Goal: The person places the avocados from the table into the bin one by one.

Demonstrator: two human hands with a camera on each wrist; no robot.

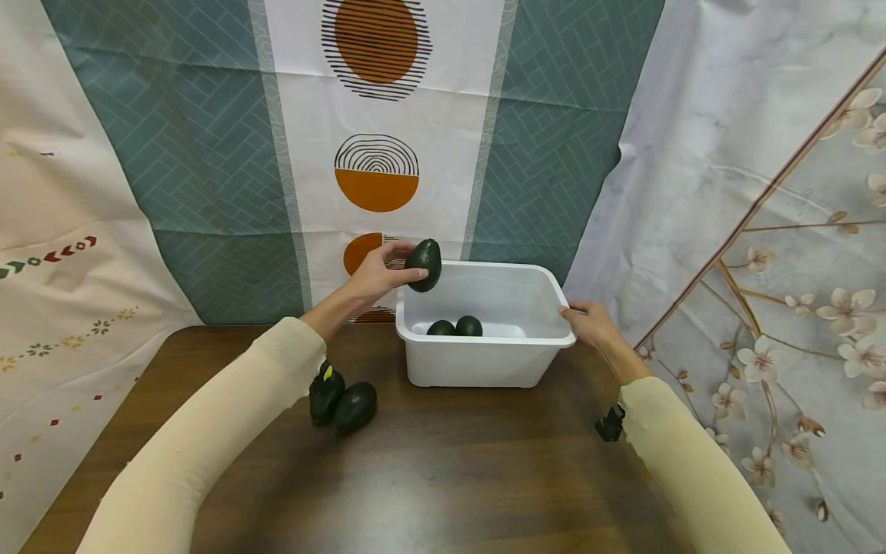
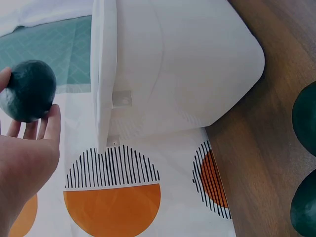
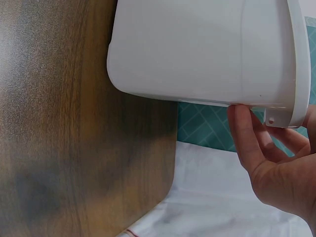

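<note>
My left hand [image 1: 382,271] grips a dark green avocado [image 1: 424,265] above the left rim of a white plastic bin [image 1: 477,365]. The left wrist view shows the thumb and fingers around the same avocado [image 2: 30,91], beside the bin's edge [image 2: 104,59]. Inside the bin, two more avocados [image 1: 469,326] lie side by side near the front wall. At the bin's right end, my right hand [image 1: 588,319] holds the rim. In the right wrist view its fingers [image 3: 245,131] touch the end wall under the rim, with the thumb over the edge.
Two avocados [image 1: 356,406] lie on the brown wooden table [image 1: 443,462], left of the bin and close to the left forearm. Patterned cloth [image 1: 388,115] hangs behind the table, and a floral cloth [image 1: 775,323] hangs on the right.
</note>
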